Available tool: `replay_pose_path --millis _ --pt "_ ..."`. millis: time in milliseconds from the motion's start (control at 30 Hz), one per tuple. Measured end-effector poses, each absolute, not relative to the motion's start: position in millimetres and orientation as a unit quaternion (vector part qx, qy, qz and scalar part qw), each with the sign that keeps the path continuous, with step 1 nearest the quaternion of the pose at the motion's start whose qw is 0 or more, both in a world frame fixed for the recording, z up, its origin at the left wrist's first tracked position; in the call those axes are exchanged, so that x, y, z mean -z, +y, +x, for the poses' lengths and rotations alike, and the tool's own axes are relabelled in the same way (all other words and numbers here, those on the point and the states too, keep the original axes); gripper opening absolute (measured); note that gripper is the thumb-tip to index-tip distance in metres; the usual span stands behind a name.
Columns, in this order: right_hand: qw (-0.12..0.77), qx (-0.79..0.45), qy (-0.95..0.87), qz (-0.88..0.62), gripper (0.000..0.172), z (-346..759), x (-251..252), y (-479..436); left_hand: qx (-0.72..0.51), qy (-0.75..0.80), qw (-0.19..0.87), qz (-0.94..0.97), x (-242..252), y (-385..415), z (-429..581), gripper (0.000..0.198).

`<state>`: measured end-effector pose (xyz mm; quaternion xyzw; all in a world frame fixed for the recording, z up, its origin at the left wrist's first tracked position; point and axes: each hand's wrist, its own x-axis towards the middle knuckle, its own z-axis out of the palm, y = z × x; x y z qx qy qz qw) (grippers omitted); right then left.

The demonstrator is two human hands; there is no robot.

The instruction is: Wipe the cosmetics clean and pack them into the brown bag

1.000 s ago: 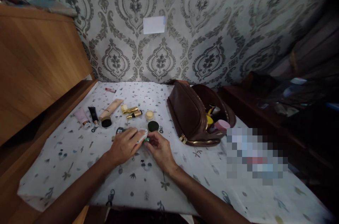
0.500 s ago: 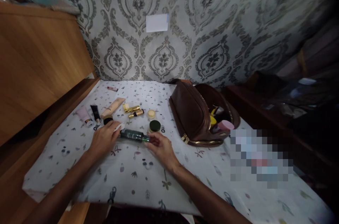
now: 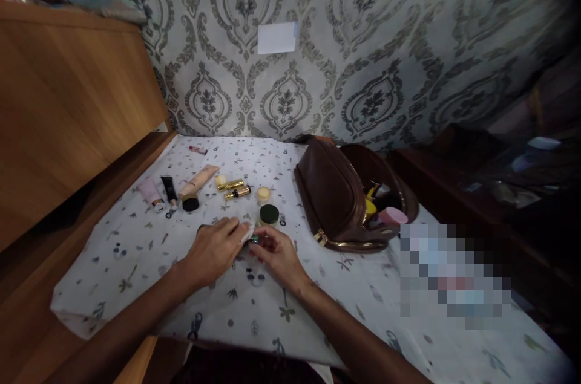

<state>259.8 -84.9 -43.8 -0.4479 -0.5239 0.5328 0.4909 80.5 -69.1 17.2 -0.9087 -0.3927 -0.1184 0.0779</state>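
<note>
Over the front middle of the cloth, my right hand (image 3: 278,252) pinches the green end of a dark bottle (image 3: 255,240). My left hand (image 3: 214,251) is wrapped over the bottle's body, pressing a small white wipe (image 3: 247,233) against it; most of the bottle is hidden beneath this hand. Just beyond the fingers stands a jar with a dark green lid (image 3: 269,214). Behind that is a little pale yellow pot (image 3: 263,193). Two gold tubes, one with a black end (image 3: 238,192), lie to the left of the pot.
Further left are a black-lidded pot (image 3: 190,203), a beige tube (image 3: 200,181), a black tube (image 3: 169,192) and a pink tube (image 3: 150,194). An unzipped brown bag (image 3: 324,190) with cosmetics inside stands at right. Beside it, one patch is blurred out. A wooden cabinet (image 3: 82,87) borders the left.
My left hand has slid rightward along the bottle with the wipe, up to my right hand, covering the bottle's body. My right hand keeps its hold. The view has shifted slightly.
</note>
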Motion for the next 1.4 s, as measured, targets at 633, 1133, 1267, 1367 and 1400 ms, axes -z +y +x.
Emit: replay_pose_path --millis 633,1133,1267,1367,1400 --pt "0.43 -0.408 -0.661 -0.459 0.026 261.4 47.6 -90.6 0.289 -0.57 -0.278 -0.717 8.7 -71.0 -3.7 0.033" --pt "0.358 -0.406 -0.687 -0.485 0.038 261.6 24.4 -99.0 0.376 -0.571 -0.38 -0.623 14.3 -78.0 6.6 0.035" --pt "0.338 -0.401 -0.706 -0.475 0.052 261.7 24.9 -99.3 0.378 -0.572 -0.387 -0.617 11.3 -76.9 8.3 0.038" --pt "0.314 -0.403 -0.714 -0.479 0.039 261.8 22.8 -101.8 0.379 -0.574 -0.388 -0.613 6.7 -76.9 10.3 0.04" --pt "0.31 -0.401 -0.713 -0.484 0.033 261.9 22.0 -102.7 0.38 -0.574 -0.389 -0.612 5.8 -76.9 10.9 0.04"
